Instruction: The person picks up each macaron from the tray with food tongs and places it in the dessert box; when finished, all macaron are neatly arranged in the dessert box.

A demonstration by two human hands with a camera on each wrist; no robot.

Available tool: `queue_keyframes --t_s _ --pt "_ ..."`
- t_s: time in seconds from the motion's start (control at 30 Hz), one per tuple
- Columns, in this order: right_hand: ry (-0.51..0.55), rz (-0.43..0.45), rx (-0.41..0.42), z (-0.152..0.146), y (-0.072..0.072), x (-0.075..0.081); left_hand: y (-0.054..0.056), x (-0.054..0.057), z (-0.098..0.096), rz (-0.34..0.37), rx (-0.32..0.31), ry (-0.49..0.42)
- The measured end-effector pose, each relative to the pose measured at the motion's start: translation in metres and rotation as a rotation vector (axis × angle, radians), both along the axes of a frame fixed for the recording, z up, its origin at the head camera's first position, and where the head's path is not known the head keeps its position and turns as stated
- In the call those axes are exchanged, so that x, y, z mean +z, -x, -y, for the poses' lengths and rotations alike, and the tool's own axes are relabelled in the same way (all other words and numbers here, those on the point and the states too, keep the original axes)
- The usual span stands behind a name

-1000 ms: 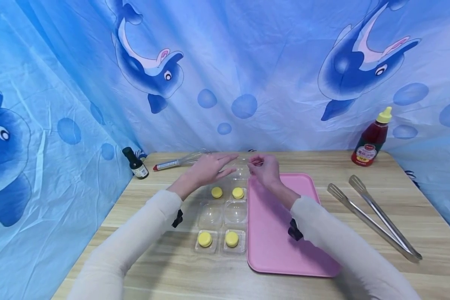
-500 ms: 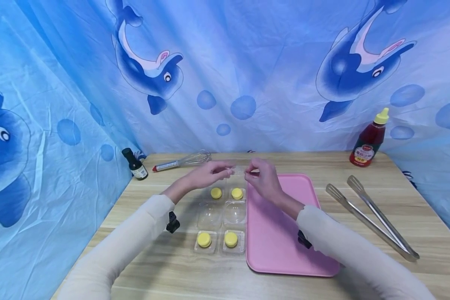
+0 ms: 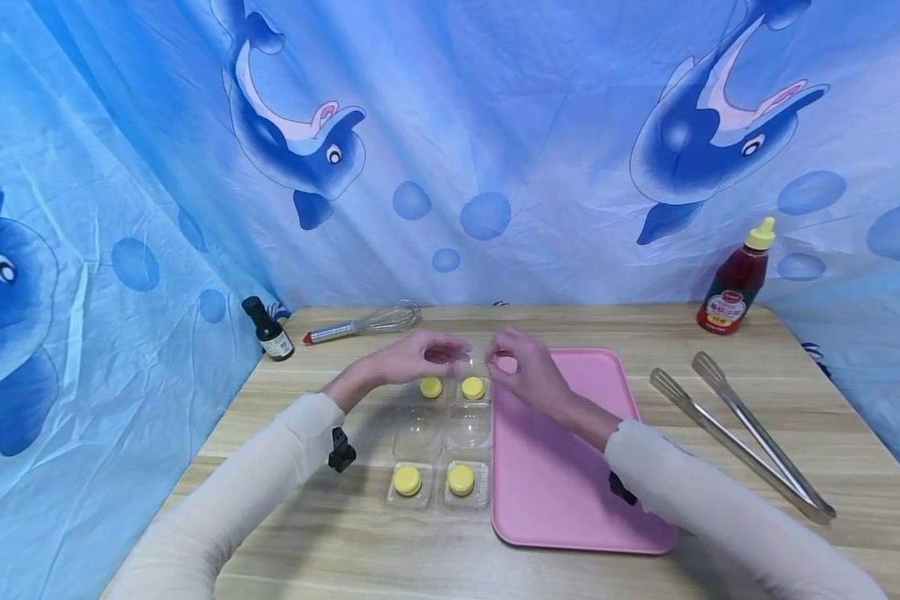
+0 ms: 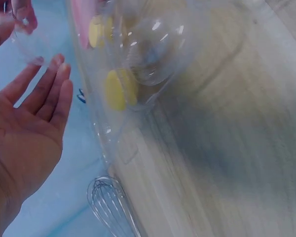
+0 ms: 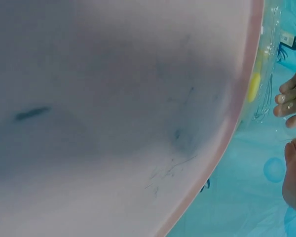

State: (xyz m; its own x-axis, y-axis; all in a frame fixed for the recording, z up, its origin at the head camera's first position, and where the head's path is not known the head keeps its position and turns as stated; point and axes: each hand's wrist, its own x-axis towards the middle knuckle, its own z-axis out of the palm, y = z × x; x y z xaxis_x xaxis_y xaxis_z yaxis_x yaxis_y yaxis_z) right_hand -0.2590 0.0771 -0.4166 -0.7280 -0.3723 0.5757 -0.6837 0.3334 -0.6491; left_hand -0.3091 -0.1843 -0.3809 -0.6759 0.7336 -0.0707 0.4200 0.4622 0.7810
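Note:
Ahead of the person, in the head view, a clear plastic lid (image 3: 474, 357) spans the gap between the hands. The right hand (image 3: 527, 371) pinches its right side between thumb and fingertips. On the lid's left side, the left hand (image 3: 420, 357) has its thumb and fingers at the edge; its fingers are fairly straight in the left wrist view. Just below are two yellow macarons, a left one (image 3: 431, 387) and a right one (image 3: 473, 387), in a clear box. Nearer the person, another clear box has two domed lid halves (image 3: 468, 426) lying back and two yellow macarons (image 3: 461, 480) in its base.
A pink tray (image 3: 570, 483) lies under the right forearm, beside the boxes. Metal tongs (image 3: 750, 442) rest farther right, with a red sauce bottle (image 3: 731, 292) behind them. A whisk (image 3: 367, 323) and a small dark bottle (image 3: 268, 329) are at the back left.
Both hands have come down and toward the person, bringing the clear lid forward from its raised position over the rear macarons. The left fingers have moved off the whisk's end in view.

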Motion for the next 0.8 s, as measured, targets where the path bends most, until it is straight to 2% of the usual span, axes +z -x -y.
queue_keyframes --t_s 0.23,0.37,0.6,0.8 --pt "-0.198 0.232 0.027 -0.009 -0.001 -0.001 -0.006 -0.007 -0.001 -0.195 0.041 0.085" --pt "-0.266 0.311 0.034 -0.011 0.000 -0.003 -0.009 -0.011 -0.002 -0.265 0.058 0.108" --pt "-0.296 0.350 0.054 -0.011 0.005 -0.010 -0.011 -0.019 -0.004 -0.363 0.030 0.162" --pt "-0.351 0.402 0.033 -0.008 0.004 -0.013 -0.013 -0.024 -0.003 -0.388 0.008 0.218"
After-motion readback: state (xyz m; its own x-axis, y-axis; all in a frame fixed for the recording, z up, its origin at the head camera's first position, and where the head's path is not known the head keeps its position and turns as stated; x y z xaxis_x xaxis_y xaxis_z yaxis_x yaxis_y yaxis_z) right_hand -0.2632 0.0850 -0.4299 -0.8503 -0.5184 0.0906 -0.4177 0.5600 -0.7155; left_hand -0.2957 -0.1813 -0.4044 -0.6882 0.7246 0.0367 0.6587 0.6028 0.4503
